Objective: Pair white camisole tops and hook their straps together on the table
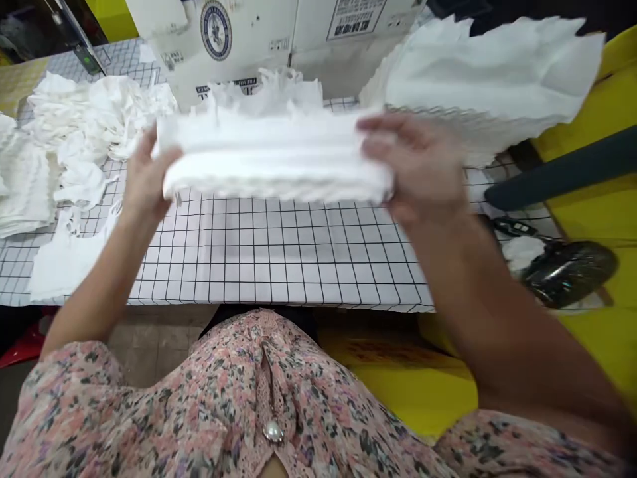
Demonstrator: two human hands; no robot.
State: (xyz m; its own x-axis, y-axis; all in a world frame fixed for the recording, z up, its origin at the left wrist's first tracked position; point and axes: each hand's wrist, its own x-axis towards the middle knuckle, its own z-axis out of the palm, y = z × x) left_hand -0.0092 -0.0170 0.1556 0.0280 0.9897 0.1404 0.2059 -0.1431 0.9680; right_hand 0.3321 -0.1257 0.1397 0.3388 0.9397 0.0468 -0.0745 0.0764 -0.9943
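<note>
- fabric stack (pixel 273 159), white, held up above grid mat (pixel 279 265)
- left hand (pixel 146 176) clasps its left end
- right hand (pixel 418 166), blurred, grasps right end
- looks light, soft, floppy; best held at both ends

one left hand (pixel 144 176) and one right hand (pixel 418 166) are seen, with one white cloth pile (pixel 273 159) and one cardboard box (pixel 233 40).
</note>
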